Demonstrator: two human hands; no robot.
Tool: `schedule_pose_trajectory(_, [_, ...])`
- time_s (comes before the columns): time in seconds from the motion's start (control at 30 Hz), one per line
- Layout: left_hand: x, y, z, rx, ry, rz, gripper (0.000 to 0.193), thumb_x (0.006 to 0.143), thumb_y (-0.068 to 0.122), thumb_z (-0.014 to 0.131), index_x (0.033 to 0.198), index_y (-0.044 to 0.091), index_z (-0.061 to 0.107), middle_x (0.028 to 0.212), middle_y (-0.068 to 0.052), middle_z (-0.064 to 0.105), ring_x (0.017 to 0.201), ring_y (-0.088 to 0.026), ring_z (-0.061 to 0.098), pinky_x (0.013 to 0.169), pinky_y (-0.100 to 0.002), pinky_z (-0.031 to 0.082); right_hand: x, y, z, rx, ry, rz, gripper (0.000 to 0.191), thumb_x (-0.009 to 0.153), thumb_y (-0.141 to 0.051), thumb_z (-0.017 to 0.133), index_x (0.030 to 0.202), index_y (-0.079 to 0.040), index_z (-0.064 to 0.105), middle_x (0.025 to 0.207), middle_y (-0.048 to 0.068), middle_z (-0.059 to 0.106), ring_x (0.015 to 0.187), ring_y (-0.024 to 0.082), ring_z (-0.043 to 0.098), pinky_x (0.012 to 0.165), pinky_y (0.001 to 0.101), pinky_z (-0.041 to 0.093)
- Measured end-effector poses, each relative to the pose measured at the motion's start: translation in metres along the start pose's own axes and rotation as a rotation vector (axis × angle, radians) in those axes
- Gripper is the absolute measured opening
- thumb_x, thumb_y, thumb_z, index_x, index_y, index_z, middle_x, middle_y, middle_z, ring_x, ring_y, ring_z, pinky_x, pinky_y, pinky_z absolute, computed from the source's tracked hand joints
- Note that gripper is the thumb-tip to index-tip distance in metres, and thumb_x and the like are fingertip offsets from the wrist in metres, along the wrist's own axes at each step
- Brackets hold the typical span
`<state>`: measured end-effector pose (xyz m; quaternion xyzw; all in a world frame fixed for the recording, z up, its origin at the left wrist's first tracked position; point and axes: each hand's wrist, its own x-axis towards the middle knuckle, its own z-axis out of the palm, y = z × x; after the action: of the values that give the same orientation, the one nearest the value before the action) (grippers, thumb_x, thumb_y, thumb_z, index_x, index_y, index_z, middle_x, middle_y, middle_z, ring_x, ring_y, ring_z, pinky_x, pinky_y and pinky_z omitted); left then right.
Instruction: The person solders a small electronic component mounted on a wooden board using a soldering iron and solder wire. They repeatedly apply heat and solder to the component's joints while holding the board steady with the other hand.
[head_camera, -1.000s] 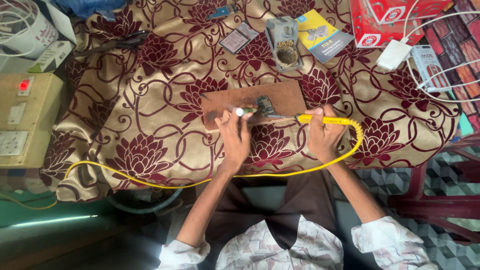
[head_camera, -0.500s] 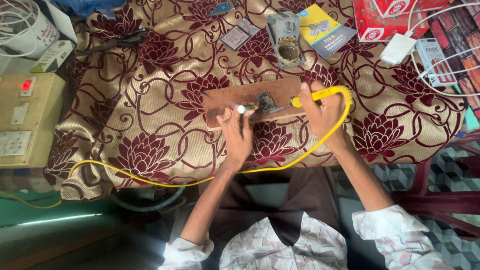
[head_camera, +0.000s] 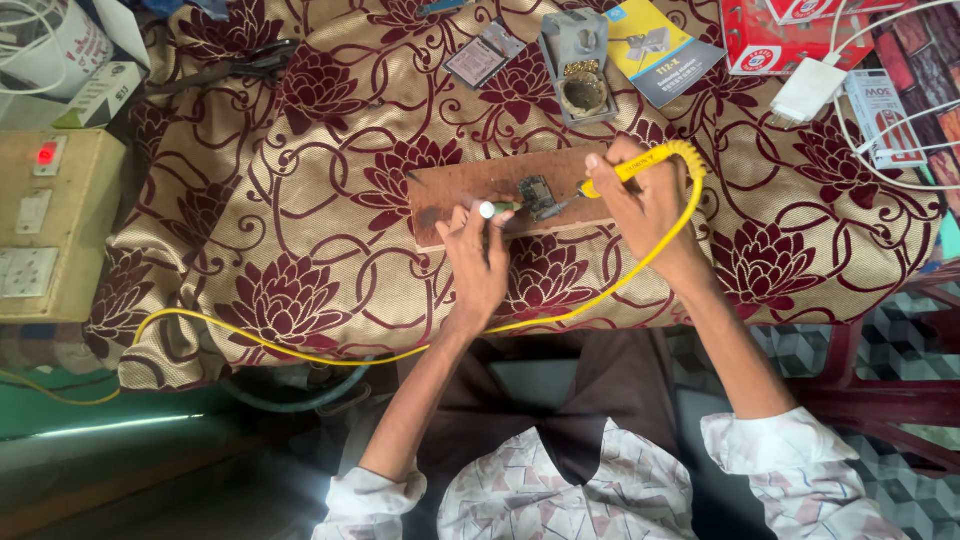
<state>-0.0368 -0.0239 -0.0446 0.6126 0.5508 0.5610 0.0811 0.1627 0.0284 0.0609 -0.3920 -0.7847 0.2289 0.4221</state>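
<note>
The small circuit board (head_camera: 536, 193) is lying on the brown wooden board (head_camera: 470, 185), near its middle. The right hand (head_camera: 645, 200) is closing around a yellow soldering iron (head_camera: 630, 165) and is touching its tip to the right side of the circuit board. The left hand (head_camera: 480, 255) is pinching a thin green stick with a white end (head_camera: 492, 209) at the wooden board's near edge, just left of the circuit board. Since the earlier picture, both hands are staying on the wooden board, and the yellow cord (head_camera: 300, 345) is still looping below it.
</note>
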Motion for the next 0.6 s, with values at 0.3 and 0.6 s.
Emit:
schedule_pose_trajectory(0.3, [0.000,0.001,0.000,-0.007,-0.004,-0.015,0.022,0.099,0.007,0.052,0.113,0.010,0.069,0.084,-0.008,0.061,0.081,-0.025,0.048,0.083,-0.040,0.027,-0.005,-0.008,0.002,0.150,-0.066,0.166,0.027,0.108,-0.019,0.058,0.090,0.000,0.051,0.067,0.003,0.055,0.050,0.007,0.049,0.046,0.0267,0.039])
schedule_pose_trajectory(0.6, [0.002,0.003,0.000,0.003,-0.013,-0.025,0.019,0.103,0.009,0.053,0.113,0.011,0.068,0.082,-0.007,0.061,0.082,-0.024,0.049,0.086,-0.040,0.028,-0.001,-0.028,-0.016,0.025,-0.211,0.232,0.016,0.102,-0.019,0.065,0.104,-0.003,0.063,0.069,0.004,0.055,0.051,0.007,0.050,0.047,0.0277,0.040])
